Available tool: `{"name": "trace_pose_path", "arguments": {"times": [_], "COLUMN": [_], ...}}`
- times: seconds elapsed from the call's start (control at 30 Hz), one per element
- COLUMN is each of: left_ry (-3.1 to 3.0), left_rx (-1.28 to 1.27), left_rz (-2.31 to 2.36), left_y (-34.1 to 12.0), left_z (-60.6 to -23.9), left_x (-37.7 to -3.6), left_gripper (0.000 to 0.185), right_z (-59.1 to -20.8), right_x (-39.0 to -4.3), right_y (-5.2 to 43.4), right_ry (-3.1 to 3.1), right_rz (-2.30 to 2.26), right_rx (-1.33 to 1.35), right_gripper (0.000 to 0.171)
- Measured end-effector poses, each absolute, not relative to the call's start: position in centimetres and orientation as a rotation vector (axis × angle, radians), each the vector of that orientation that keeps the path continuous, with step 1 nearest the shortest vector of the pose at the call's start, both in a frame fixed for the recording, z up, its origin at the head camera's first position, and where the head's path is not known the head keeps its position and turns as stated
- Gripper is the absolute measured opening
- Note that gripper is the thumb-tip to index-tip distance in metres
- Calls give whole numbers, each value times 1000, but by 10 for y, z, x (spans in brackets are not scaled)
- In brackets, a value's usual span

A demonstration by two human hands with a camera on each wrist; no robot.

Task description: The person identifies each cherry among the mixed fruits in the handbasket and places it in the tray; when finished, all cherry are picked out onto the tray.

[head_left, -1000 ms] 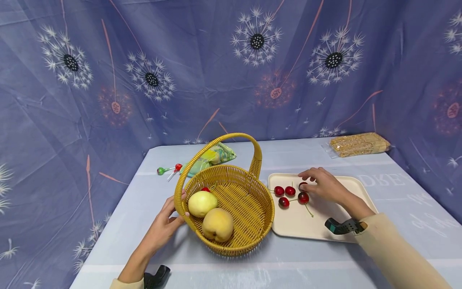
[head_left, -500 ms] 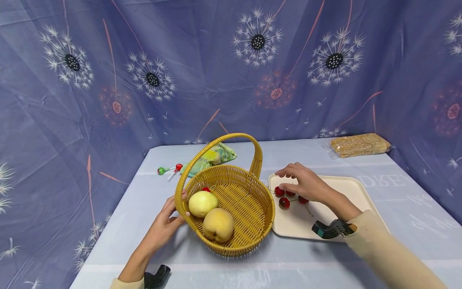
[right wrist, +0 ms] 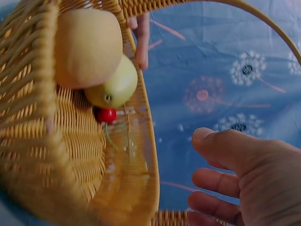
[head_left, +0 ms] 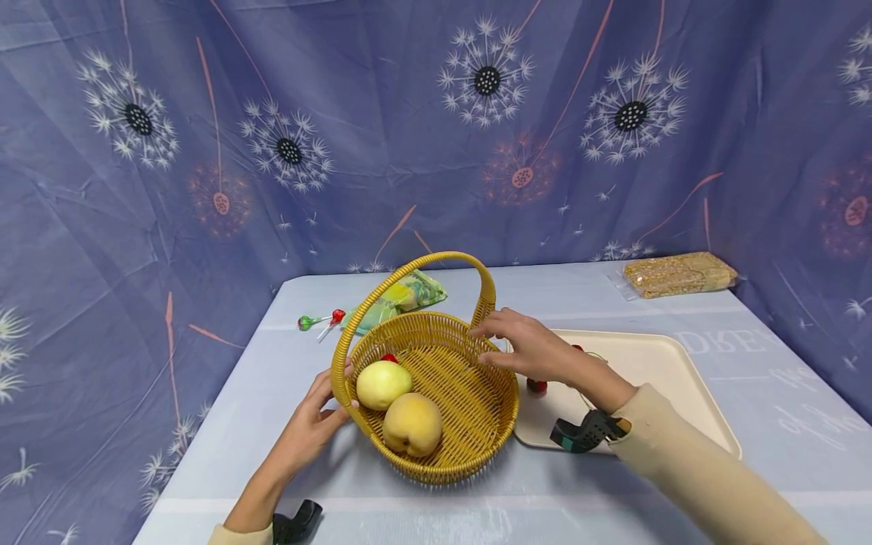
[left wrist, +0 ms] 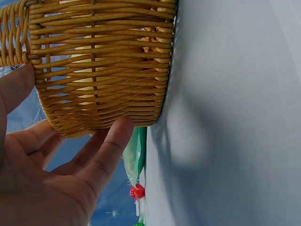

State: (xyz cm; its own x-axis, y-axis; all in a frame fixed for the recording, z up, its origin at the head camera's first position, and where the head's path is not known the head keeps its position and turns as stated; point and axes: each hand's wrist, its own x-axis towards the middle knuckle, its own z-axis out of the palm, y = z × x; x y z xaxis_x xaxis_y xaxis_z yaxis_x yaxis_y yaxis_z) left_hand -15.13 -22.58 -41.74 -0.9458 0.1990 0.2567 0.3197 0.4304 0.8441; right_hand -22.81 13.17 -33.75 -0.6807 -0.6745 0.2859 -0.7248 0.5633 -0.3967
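A yellow woven basket (head_left: 500, 424) with a tall handle stands mid-table. In it lie a peach (head_left: 412, 425), a yellow-green fruit (head_left: 383, 384) and a cherry (right wrist: 106, 115). My left hand (head_left: 315, 416) rests against the basket's left side, thumb by the handle's base and fingers spread along the outer wall (left wrist: 103, 94). Over the basket's right rim hovers my right hand (head_left: 534, 350), thumb and fingers apart, with nothing seen between them. Behind it, the beige tray (head_left: 654, 363) bears several cherries (head_left: 537, 387), mostly hidden by the hand and forearm.
A green patterned packet (head_left: 402, 299) lies behind the basket, with a red lollipop (head_left: 337, 316) and a green lollipop (head_left: 305, 323) to its left. At the back right is a clear pack of brown, grainy food (head_left: 677, 274). A dandelion-patterned cloth (head_left: 409, 151) hangs behind the table.
My right hand has moved left from the cherries on the tray to the basket's right rim. The left hand and the basket stay where they were.
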Motion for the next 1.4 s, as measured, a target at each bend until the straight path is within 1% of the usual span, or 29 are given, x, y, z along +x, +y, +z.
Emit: {"name": "trace_pose_path", "arguments": {"times": [0.33, 0.8, 1.07, 1.4], "left_ry": [-2573, -2559, -2554, -2559], "left_rx": [-448, -466, -478, -449], "left_rz": [-1542, -1529, -1535, -1548], "left_y": [-226, -227, -227, -225], "left_z": [-417, -417, -417, -418], "left_x": [-152, -151, -151, -151], "left_gripper": [55, 55, 56, 55], "right_z": [-337, -345, -358, -374], "right_x": [-242, -266, -277, -281], "right_y": [86, 40, 22, 11], "right_ry": [-2669, -2801, -2850, -2905], "right_rz": [603, 556, 544, 486], "right_rx": [1349, 1420, 1431, 1461], "right_gripper": [37, 38, 44, 45]}}
